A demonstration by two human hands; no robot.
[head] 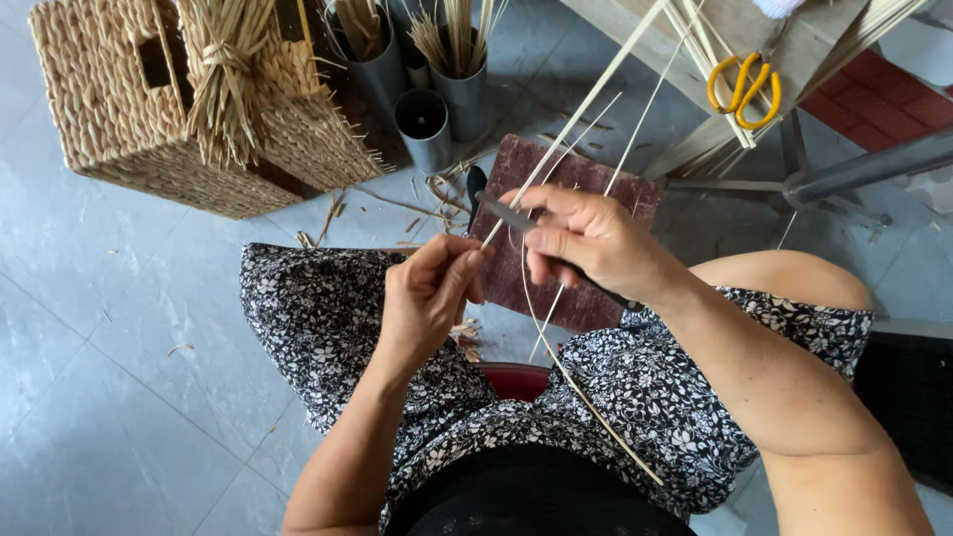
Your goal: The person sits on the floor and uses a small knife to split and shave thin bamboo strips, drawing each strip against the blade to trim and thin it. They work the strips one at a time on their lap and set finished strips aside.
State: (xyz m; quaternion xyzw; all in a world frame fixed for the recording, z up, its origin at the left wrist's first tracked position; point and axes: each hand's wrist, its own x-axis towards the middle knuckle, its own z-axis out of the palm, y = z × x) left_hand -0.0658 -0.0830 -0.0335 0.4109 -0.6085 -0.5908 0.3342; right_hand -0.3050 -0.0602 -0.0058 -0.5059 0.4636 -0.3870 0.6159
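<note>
Woven straw is seen far on the left, where a basket (119,109) stands on the grey floor (89,328). A tied bundle of straw (226,84) is leaned against it. Just to the right, grey tubes (425,124) full of thin sticks are stood together.

Near the middle, a long pale strip (571,124) is being worked on. It looks like the strip is being scraped or split thin with a blade. The left hand (427,293) is closed around the near part of the strip, with the thumb and fingers pinched tight on it. Nothing else is held there.

A little to the right, the right hand (591,243) is wrapped shut around a dark knife (501,210). The blade is pointed to the left and is laid against the strip, just above the left fingers. Under both hands, a dark red board (586,179) is laid on the floor. The strip runs from the far table, between the hands, and down over the flowered dress (318,308).

For the next bit of work, a steady pull and a flat blade would likely be needed, so the strip is not cut through.

Far on the right, yellow scissors (745,84) are left on a wooden table (794,45).
</note>
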